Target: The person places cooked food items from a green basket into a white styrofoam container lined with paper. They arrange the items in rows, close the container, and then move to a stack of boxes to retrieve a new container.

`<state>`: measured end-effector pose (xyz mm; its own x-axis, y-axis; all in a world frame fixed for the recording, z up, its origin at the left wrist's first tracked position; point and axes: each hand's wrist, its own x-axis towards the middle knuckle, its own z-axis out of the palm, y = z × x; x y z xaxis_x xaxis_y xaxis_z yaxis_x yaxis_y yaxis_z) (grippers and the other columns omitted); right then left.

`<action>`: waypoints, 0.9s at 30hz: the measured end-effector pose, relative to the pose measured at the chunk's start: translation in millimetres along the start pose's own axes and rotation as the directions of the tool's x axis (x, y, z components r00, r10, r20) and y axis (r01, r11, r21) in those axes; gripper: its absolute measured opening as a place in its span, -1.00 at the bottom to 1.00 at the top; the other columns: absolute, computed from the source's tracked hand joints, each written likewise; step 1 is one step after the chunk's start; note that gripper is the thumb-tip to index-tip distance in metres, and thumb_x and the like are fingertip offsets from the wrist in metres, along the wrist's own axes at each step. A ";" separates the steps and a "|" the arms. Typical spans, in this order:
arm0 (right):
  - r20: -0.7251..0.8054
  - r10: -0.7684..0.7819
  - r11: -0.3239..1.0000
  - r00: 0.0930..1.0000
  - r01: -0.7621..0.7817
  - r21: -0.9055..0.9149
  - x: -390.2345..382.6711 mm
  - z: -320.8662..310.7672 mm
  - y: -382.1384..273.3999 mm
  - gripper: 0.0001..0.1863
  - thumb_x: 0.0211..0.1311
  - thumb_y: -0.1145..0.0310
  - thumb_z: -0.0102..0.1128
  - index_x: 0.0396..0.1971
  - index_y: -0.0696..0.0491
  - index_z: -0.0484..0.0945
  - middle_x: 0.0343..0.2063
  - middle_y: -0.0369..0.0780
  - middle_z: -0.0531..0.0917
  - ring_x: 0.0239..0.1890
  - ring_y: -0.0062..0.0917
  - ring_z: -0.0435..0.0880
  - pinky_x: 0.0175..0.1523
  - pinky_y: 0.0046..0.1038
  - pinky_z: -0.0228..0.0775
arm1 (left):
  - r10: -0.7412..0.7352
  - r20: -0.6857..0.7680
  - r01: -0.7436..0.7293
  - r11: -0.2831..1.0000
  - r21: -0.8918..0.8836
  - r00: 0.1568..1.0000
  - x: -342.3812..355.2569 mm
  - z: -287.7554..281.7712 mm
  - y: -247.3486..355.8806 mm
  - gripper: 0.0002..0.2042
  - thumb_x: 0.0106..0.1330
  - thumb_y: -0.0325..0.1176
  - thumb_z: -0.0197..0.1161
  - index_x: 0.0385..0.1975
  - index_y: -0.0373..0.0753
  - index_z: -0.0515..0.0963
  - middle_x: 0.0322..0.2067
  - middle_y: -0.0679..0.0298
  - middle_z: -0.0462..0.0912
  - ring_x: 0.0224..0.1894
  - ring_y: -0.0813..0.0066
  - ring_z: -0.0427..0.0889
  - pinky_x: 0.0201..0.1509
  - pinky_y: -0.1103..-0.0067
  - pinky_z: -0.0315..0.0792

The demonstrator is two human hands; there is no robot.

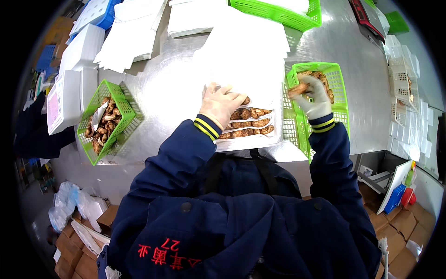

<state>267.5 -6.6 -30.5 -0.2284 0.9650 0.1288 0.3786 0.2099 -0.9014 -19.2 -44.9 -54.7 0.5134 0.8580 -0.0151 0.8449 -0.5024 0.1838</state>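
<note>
My left hand (218,104), in a pale glove, rests with fingers spread on white paper at the upper left of a white tray (279,135) of brown mushrooms (244,132) laid in rows between paper strips; some mushrooms are hidden under it. At the right, my gloved right hand (312,95) grips a brown mushroom (298,90) over a green basket (339,74) holding more mushrooms. Behind the tray lies a large stack of white sheets (241,42).
A green basket of mushrooms (103,125) stands left, beside white boxes (62,100). Paper stacks (127,28), another green basket (274,11) and a red-black device (366,21) line the steel table (362,125). Cartons (402,218) lie below. A person's dark sleeve (35,130) shows far left.
</note>
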 end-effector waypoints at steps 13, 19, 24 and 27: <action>0.639 -0.181 0.672 0.748 0.568 -0.475 21.6 47.8 -10.9 -0.90 0.06 0.30 0.25 -0.38 -0.09 0.63 -0.18 -0.42 0.67 0.12 -0.54 0.53 0.38 -0.07 0.10 | -0.007 0.069 0.008 1.000 -0.017 0.998 1.4 5.8 -1.4 -0.42 0.05 -0.55 0.23 0.13 0.10 0.45 0.05 0.48 0.56 0.26 0.45 0.36 0.39 0.18 0.06; 0.674 -0.123 0.632 0.728 0.581 -0.512 22.7 50.2 0.0 -0.88 0.13 0.36 0.15 -0.36 -0.08 0.65 -0.07 -0.42 0.66 0.18 -0.52 0.49 0.41 -0.05 0.02 | 0.011 0.057 -0.010 1.000 -0.017 0.998 0.6 7.0 -1.1 -0.44 0.04 -0.55 0.22 0.11 0.08 0.47 0.04 0.46 0.57 0.24 0.44 0.38 0.38 0.19 0.09; 0.600 -0.191 0.641 0.777 0.562 -0.523 20.1 46.4 -3.6 -0.85 0.10 0.38 0.18 -0.32 -0.04 0.66 -0.08 -0.33 0.67 0.14 -0.40 0.53 0.35 -0.10 0.13 | -0.002 -0.096 -0.008 0.994 -0.105 0.995 -2.5 10.4 -2.9 -0.47 0.05 -0.57 0.20 0.07 0.06 0.50 0.02 0.44 0.58 0.20 0.42 0.43 0.35 0.25 0.14; 0.141 -0.234 0.916 0.962 0.267 -0.299 28.9 30.4 -9.0 -0.81 0.11 0.47 0.25 -0.24 0.10 0.65 -0.23 -0.12 0.70 -0.15 -0.27 0.66 -0.01 -0.35 0.49 | -0.106 -0.271 0.073 0.989 -0.129 0.957 -4.7 1.1 -17.0 -0.60 0.11 -0.57 0.19 -0.02 -0.05 0.54 -0.04 0.35 0.61 0.11 0.37 0.50 0.30 0.31 0.22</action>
<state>230.2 14.6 -31.2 -0.4351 0.8570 0.2761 0.5546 0.4967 -0.6677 -35.8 -40.5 -58.8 0.3613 0.9031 0.2320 0.8535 -0.4205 0.3078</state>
